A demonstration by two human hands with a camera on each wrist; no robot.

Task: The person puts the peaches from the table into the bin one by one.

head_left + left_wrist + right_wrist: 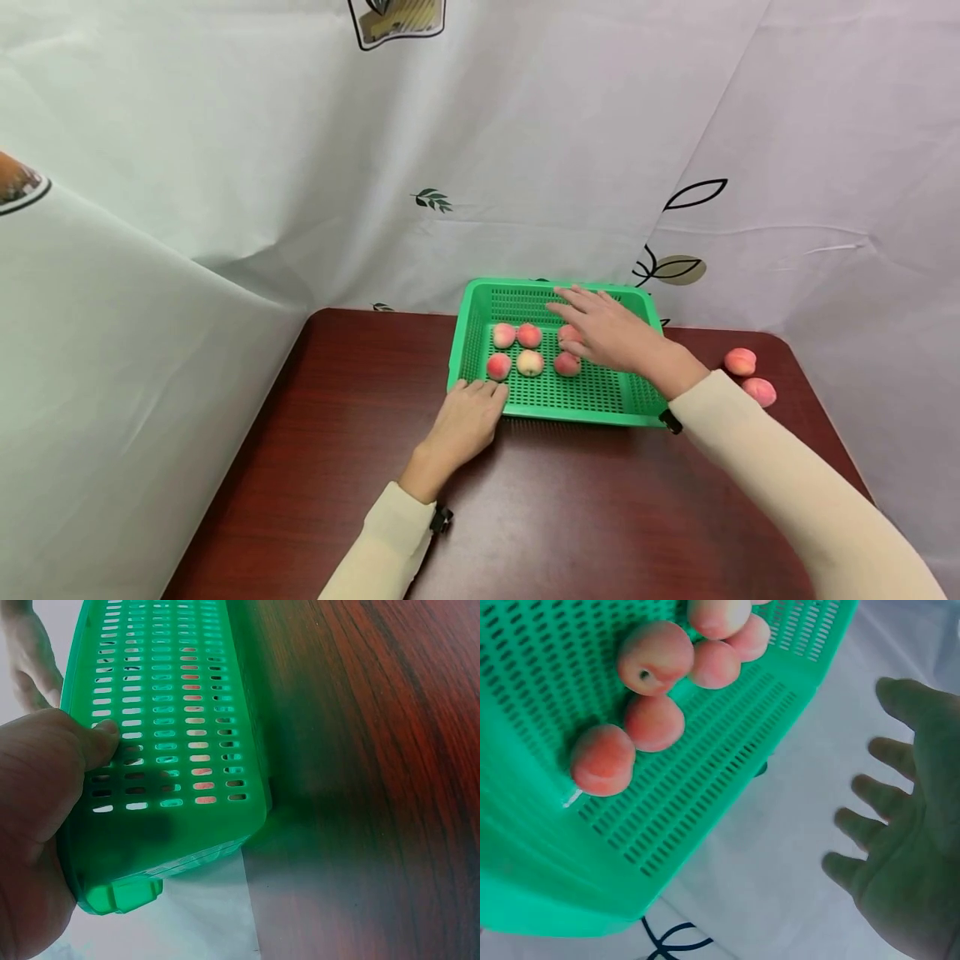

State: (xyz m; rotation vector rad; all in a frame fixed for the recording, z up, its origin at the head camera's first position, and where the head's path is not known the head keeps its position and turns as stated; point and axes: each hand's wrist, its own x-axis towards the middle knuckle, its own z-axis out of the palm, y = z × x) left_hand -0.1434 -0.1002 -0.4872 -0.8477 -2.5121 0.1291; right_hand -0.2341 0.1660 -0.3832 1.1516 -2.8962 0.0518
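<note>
A green plastic basket (577, 414) with slotted sides stands at the back of the table, with several pink and pale yellow peaches (529, 363) inside. My left hand (467, 419) grips its near left rim. In the left wrist view, the thumb (101, 742) presses on the basket's slotted outer wall (202, 832); the other fingers are hidden behind the rim. Above the basket's right half hovers my right hand (611, 329), partly covering some peaches in the head view. Its fingers are spread and hold nothing, as the right wrist view of the hand (915, 832) confirms.
Two more peaches, one behind (740, 362) and one nearer (759, 392), lie on the dark red-brown table (337, 417) right of the basket. White patterned cloth (525, 150) hangs close behind the table and along both sides.
</note>
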